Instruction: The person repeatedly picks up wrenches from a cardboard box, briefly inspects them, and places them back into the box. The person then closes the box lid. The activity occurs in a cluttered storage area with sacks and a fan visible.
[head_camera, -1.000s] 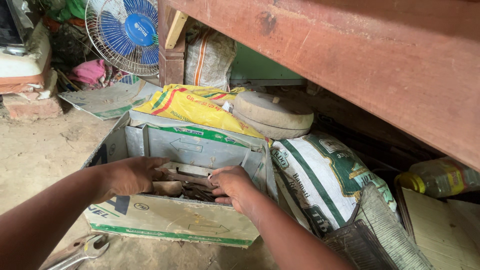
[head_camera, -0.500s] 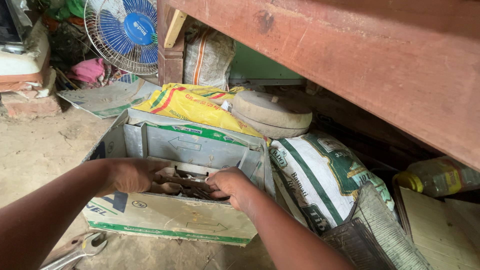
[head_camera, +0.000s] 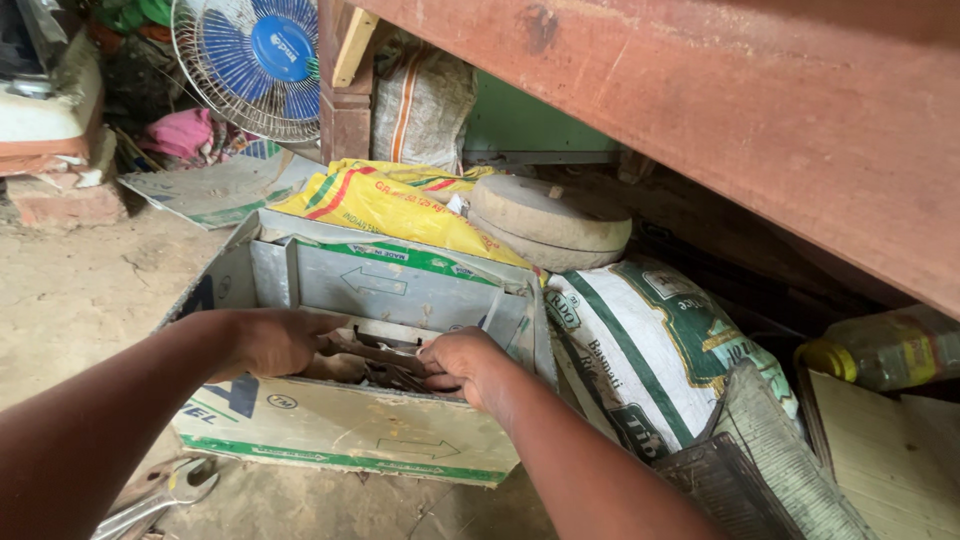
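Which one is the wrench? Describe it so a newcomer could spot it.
Start at the open cardboard box both hands reach into, on the dirt floor. Below its front left corner, at the picture's bottom edge under the left forearm, lies the wrench. It is the only bare shiny metal tool outside the box, its jaw end toward the box.

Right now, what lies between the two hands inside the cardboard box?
In the head view, dark metal pieces lie between the left hand and right hand in the cardboard box.

Matt cardboard box (head_camera: 340, 430); rough wooden beam (head_camera: 720, 110).
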